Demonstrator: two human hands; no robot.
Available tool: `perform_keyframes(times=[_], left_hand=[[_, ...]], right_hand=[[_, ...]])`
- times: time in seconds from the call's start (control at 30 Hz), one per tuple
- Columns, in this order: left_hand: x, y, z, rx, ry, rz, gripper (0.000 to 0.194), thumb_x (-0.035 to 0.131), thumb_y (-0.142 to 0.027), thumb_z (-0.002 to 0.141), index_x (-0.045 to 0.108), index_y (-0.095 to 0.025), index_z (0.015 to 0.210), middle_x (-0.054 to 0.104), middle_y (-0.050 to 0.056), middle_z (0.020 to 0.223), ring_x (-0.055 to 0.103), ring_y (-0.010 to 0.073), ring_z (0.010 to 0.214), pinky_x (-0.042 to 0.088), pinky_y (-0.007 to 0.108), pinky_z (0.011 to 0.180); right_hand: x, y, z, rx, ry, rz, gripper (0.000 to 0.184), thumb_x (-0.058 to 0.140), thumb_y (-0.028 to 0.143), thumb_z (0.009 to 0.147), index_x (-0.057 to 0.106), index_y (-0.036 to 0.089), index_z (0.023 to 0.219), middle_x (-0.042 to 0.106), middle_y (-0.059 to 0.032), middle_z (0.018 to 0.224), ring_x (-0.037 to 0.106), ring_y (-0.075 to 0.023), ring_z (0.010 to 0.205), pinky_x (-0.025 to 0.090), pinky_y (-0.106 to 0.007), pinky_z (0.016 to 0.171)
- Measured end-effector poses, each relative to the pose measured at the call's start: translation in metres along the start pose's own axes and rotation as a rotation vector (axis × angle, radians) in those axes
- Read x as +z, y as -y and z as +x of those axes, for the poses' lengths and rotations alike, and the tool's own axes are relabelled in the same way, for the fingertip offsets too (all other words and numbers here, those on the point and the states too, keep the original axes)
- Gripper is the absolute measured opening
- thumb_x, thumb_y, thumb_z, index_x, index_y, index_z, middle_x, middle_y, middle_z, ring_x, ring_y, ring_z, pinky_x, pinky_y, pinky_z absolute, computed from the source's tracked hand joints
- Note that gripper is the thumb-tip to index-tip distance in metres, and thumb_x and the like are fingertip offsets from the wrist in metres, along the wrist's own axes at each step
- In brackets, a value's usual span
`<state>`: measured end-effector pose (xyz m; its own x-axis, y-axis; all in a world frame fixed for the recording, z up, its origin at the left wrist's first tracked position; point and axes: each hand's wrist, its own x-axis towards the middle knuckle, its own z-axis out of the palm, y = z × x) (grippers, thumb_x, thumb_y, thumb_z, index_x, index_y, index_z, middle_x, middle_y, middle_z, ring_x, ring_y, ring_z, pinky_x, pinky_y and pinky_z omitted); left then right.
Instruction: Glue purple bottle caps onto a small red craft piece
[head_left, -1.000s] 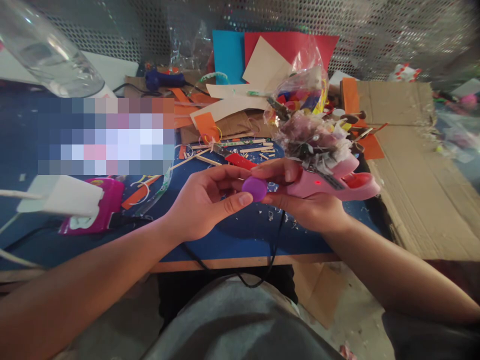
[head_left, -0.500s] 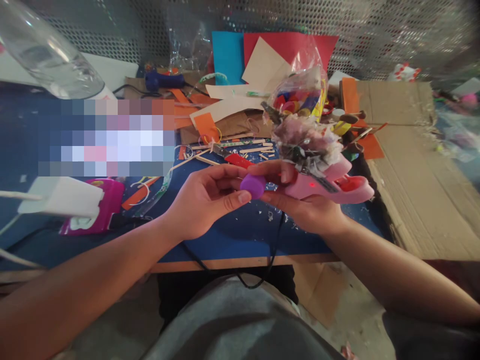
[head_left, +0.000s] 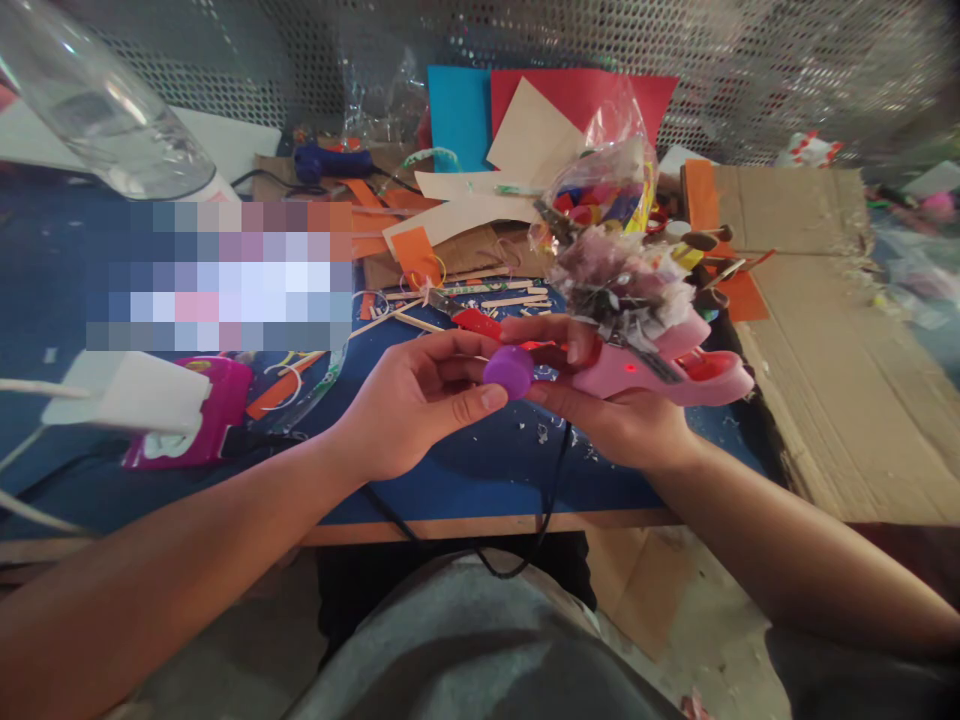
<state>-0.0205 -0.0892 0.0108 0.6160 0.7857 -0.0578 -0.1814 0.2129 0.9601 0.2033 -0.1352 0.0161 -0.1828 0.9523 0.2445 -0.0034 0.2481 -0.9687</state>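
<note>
Cap (head_left: 508, 372), purple & round, is pinched in the L hand's (head_left: 405, 405) grip, btwn thumb & fingers, a bit above the blue tabletop (head_left: 465, 485). R hand (head_left: 634, 420) is just beside it, its grip narrow & closed round a pink glue gun (head_left: 675, 375) w/ a small red light; gun's tip is hidden, & can't tell if R fingertips touch the cap. Black cord (head_left: 553, 480) hangs from under the R grip, over the near edge.

Just beyond the R grip: a fluffy flower bunch (head_left: 622, 285), & past that a clear bag (head_left: 600, 185) w/ colored bits inside. Just beyond the L grip: a red-handled knife (head_left: 476, 321), then thin wood sticks (head_left: 416, 321). Farther back, a blue sheet (head_left: 459, 120) & a red sheet (head_left: 637, 105) stand upright.

Left of the L grip, well apart: white plug (head_left: 135, 395) on a magenta power strip (head_left: 231, 395); tilted bottle (head_left: 124, 120) farther off. Cardboard (head_left: 862, 400) lies right of the R grip.
</note>
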Motion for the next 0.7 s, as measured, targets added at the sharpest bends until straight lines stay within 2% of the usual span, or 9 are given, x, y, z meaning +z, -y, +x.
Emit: perform_keyframes(times=[0.1, 0.23, 0.37, 0.47, 0.6, 0.7], left_hand=[[-0.0006, 0.0007, 0.0003, -0.008, 0.003, 0.004, 0.053, 0.104, -0.032, 0.073, 0.077, -0.016, 0.116, 0.085, 0.008, 0.107, 0.081, 0.0204, 0.097, 0.066, 0.029, 0.088], [-0.0011, -0.0003, 0.0012, -0.02, 0.024, 0.012, 0.054, 0.105, -0.032, 0.07, 0.077, -0.016, 0.114, 0.085, 0.009, 0.108, 0.081, 0.021, 0.098, 0.065, 0.029, 0.089], [-0.001, -0.0012, 0.0013, -0.046, 0.021, 0.002, 0.056, 0.106, -0.03, 0.069, 0.076, -0.016, 0.113, 0.084, 0.008, 0.105, 0.081, 0.02, 0.096, 0.065, 0.028, 0.087], [-0.0004, -0.0009, 0.0012, -0.056, 0.009, -0.016, 0.057, 0.106, -0.028, 0.067, 0.075, -0.016, 0.113, 0.084, 0.006, 0.104, 0.08, 0.0184, 0.093, 0.064, 0.027, 0.085], [0.0001, 0.0003, 0.0021, -0.037, 0.029, -0.058, 0.053, 0.105, -0.027, 0.071, 0.075, -0.017, 0.114, 0.083, 0.004, 0.099, 0.078, 0.0149, 0.088, 0.062, 0.023, 0.081], [-0.0002, 0.0009, 0.0025, -0.014, 0.052, -0.09, 0.05, 0.103, -0.029, 0.073, 0.076, -0.018, 0.114, 0.081, 0.004, 0.094, 0.078, 0.0155, 0.087, 0.062, 0.025, 0.081]], right_hand=[[-0.0004, 0.0005, 0.0005, 0.015, 0.008, -0.034, 0.042, 0.092, 0.045, 0.09, 0.052, 0.03, 0.086, 0.083, -0.0013, 0.116, 0.078, -0.026, 0.119, 0.061, -0.054, 0.118], [0.0, -0.0022, 0.0014, -0.036, -0.059, -0.078, 0.038, 0.092, 0.047, 0.089, 0.058, 0.028, 0.085, 0.083, -0.0018, 0.108, 0.078, -0.0263, 0.116, 0.062, -0.055, 0.116], [0.0001, -0.002, 0.0018, -0.132, -0.096, -0.095, 0.033, 0.094, 0.035, 0.088, 0.062, 0.029, 0.083, 0.079, 0.001, 0.092, 0.078, -0.024, 0.108, 0.064, -0.05, 0.11], [0.0003, -0.0018, 0.0021, -0.139, -0.09, -0.072, 0.035, 0.093, 0.031, 0.088, 0.059, 0.029, 0.081, 0.074, 0.0026, 0.085, 0.076, -0.022, 0.102, 0.064, -0.046, 0.107], [0.0011, -0.0045, 0.0021, -0.13, -0.095, 0.012, 0.038, 0.093, 0.025, 0.087, 0.055, 0.03, 0.09, 0.073, 0.0045, 0.094, 0.075, -0.018, 0.098, 0.065, -0.04, 0.097], [0.0017, -0.0046, 0.0019, -0.061, -0.075, 0.036, 0.041, 0.093, 0.032, 0.088, 0.052, 0.029, 0.091, 0.076, 0.0023, 0.106, 0.076, -0.0198, 0.106, 0.066, -0.04, 0.096]])
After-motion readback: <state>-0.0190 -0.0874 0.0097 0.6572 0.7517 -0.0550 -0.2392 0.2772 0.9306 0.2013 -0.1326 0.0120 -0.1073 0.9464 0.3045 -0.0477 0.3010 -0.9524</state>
